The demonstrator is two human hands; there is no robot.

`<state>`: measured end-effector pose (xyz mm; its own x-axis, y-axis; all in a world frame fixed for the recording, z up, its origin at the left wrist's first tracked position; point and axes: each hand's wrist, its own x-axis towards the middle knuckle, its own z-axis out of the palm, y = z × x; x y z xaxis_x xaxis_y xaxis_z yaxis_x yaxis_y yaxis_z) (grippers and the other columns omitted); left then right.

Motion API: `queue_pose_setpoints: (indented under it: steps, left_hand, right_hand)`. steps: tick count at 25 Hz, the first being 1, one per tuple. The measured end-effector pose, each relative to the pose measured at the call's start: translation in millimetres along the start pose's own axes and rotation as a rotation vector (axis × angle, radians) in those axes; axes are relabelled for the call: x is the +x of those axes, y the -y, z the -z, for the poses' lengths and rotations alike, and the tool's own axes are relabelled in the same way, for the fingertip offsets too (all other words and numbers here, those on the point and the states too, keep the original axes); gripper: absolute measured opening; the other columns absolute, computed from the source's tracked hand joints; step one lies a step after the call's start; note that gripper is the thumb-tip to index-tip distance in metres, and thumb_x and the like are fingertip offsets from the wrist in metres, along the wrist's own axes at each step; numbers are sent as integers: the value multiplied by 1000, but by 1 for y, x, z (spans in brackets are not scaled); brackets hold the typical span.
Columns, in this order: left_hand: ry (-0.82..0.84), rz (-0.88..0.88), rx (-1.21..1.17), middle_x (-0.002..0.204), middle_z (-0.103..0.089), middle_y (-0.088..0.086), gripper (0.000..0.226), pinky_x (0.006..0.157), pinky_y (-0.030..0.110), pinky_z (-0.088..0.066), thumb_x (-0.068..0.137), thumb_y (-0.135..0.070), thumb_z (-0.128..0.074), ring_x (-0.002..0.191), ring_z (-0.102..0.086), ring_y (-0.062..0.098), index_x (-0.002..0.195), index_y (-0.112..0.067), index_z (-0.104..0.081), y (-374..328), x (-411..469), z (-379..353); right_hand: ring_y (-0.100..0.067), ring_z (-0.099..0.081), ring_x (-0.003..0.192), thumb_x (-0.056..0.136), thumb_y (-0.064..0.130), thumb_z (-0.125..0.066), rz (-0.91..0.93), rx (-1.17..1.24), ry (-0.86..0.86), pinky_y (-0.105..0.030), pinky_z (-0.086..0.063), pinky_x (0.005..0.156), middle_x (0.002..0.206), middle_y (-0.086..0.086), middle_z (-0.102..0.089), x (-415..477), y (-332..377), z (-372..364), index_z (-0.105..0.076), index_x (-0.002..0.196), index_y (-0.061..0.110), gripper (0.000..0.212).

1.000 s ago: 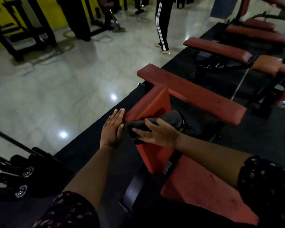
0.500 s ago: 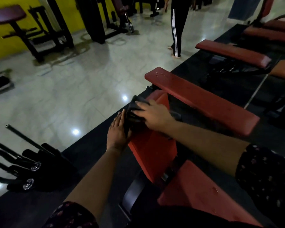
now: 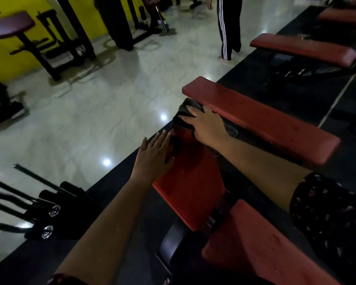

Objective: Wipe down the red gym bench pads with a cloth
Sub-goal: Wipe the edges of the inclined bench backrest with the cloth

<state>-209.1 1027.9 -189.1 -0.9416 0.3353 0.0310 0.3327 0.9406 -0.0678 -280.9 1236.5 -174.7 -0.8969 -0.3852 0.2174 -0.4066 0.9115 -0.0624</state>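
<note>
Nearest to you, at the lower right, lies the red seat pad (image 3: 265,254), its surface dotted with a few droplets; your right forearm crosses above it from a dark floral sleeve (image 3: 327,212). Just beyond the seat pad, the inclined red back pad (image 3: 191,182) rises away from you on a black frame. Your left hand (image 3: 154,157) rests flat against the left edge of this back pad, fingers straight and close together, holding nothing. At the far, upper end of the same pad sits the dark cloth (image 3: 185,116), bunched into a wad. Your right hand (image 3: 208,126) lies palm down on top of it, the fingers stretched forward over the fabric and pressing it to the pad; the thumb is hidden. The bench stands on a black floor mat (image 3: 115,182), and to the near left of the mat a cluster of black bars with chrome end caps (image 3: 47,210) lies on the ground. Immediately behind the cloth, a long red bench pad (image 3: 255,118) runs from far left to near right, with droplets at its far end. Farther right stands another red bench pad (image 3: 302,49). Left of the mat spreads a glossy pale tiled floor (image 3: 90,120) reflecting ceiling lights. At the far side a person in black trousers with white side stripes (image 3: 228,27) stands on the tiles, and black gym machines (image 3: 56,38) line a yellow wall (image 3: 8,7).
</note>
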Motion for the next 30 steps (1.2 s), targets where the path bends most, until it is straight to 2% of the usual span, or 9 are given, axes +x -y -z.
queue_pose_setpoints:
  steps: [4,7,9,12,14,19,21,25,30]
  left_hand:
    - [92,-58,-36,164,5,3,82,121,40,-3,97,-51,-41,151,2,18,156,-17,5,-11,39,3]
    - [128,-103,-44,164,6,6,82,122,36,-3,99,-50,-40,151,5,18,155,-13,6,-23,63,7]
    - [114,-138,-37,164,4,7,81,122,35,-5,99,-48,-41,151,4,18,156,-12,4,-30,80,10]
    - [113,-190,-16,164,-1,6,76,121,34,-6,99,-44,-42,151,1,17,156,-13,-2,-37,106,14]
    - [109,-215,1,164,-6,5,74,120,35,-7,99,-42,-43,151,-2,18,156,-14,-6,-44,121,14]
    - [56,-266,215,161,-18,6,67,118,44,-18,97,-45,-38,149,-10,29,155,-18,-17,-64,136,0]
    - [58,-296,362,161,-18,7,67,117,48,-17,98,-47,-32,149,-8,33,155,-14,-17,-70,137,-3]
    - [47,-321,550,162,-16,7,64,118,55,0,101,-47,-24,150,-4,33,155,-15,-14,-79,136,-4]
    - [-20,-133,624,162,14,11,69,98,59,34,100,-47,-21,147,20,31,155,-19,10,-108,109,-32]
  right_hand:
    - [-38,-44,125,84,10,-61,-382,517,62,-44,-44,99,150,-9,-36,8,-49,-36,-41,146,22,66]
    - [-35,-60,108,81,4,-59,-560,898,150,-29,-42,75,118,-15,-60,-11,-55,-68,-56,129,13,49]
    - [-35,-61,104,82,-1,-56,-556,927,146,-31,-41,70,107,-16,-63,-16,-56,-74,-61,121,7,40]
    - [-27,-47,128,84,-1,-57,-507,921,95,-24,-37,95,145,-9,-44,-8,-65,-69,-44,144,14,64]
    - [-24,-41,133,81,-2,-61,-428,862,57,-20,-31,101,151,-7,-37,-13,-68,-85,-39,147,16,72]
    - [-29,-41,132,85,4,-63,-516,698,316,-38,-39,106,155,-3,-30,-67,-80,-166,-36,149,21,72]
    - [-31,-44,129,84,4,-64,-483,698,230,-40,-42,103,154,-4,-34,-66,-80,-169,-42,146,22,68]
    - [-26,-46,128,81,1,-68,-445,782,-45,-33,-40,102,150,-5,-41,-46,-72,-155,-48,142,21,66]
    - [-30,-41,129,84,7,-67,-484,669,170,-39,-44,100,155,3,-31,-86,-83,-216,-41,146,29,71]
